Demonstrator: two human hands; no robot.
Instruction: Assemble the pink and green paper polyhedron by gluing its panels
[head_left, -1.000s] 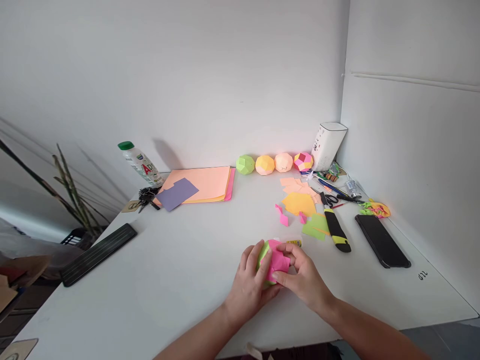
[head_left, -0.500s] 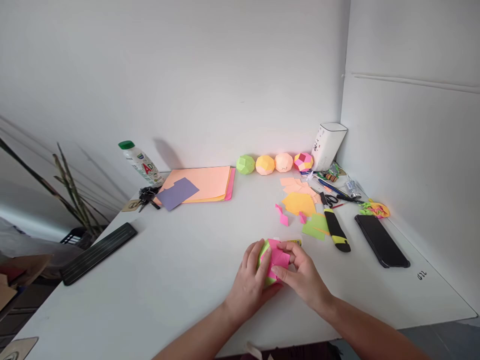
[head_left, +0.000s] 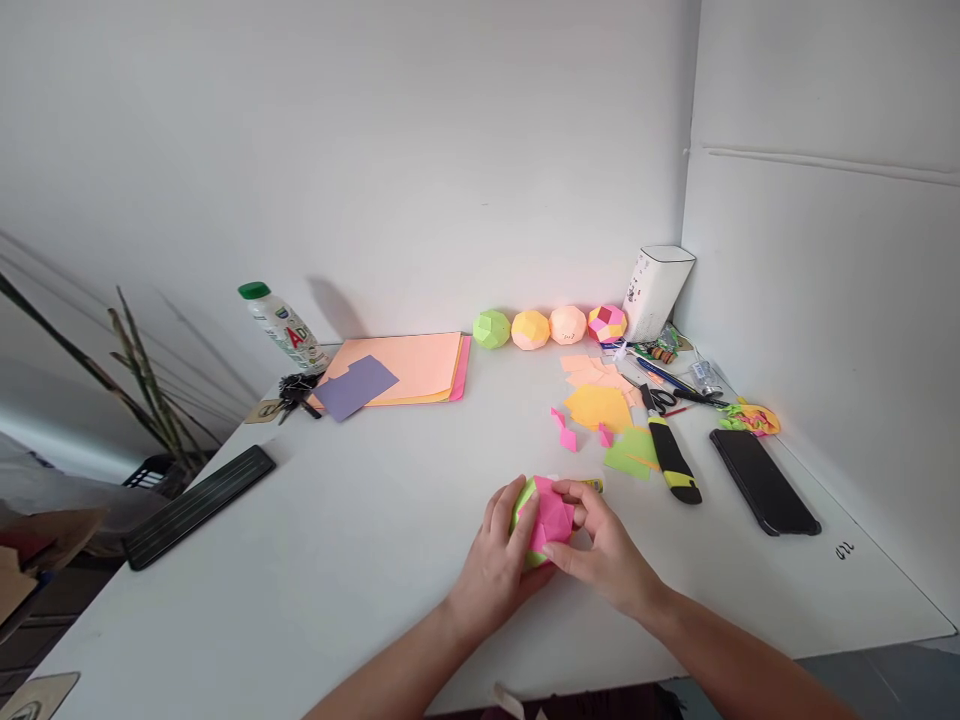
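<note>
A pink and green folded paper ball (head_left: 553, 522) is held between my two hands, low over the front of the white table. My left hand (head_left: 499, 535) wraps its left side, with fingers over the green part and the top. From the right, my right hand (head_left: 604, 545) pinches the pink faces between thumb and fingers. Its underside is hidden by my hands. Just behind it lies a small yellow-labelled item (head_left: 592, 485), partly covered by my right fingers. Small pink paper pieces (head_left: 568, 438) lie farther back.
Several finished paper balls (head_left: 530, 330) stand along the wall. Orange scraps (head_left: 600, 407), green scraps (head_left: 631, 455), a utility knife (head_left: 673, 460), scissors (head_left: 660, 400) and a phone (head_left: 763, 482) lie at right. Coloured sheets (head_left: 405, 360), a bottle (head_left: 289, 330) and a black strip (head_left: 199, 508) are left.
The paper ball has shifted slightly left and turned a little in my hands. Its pink faces look flatter under my right fingers. The things on the table have stayed put.
</note>
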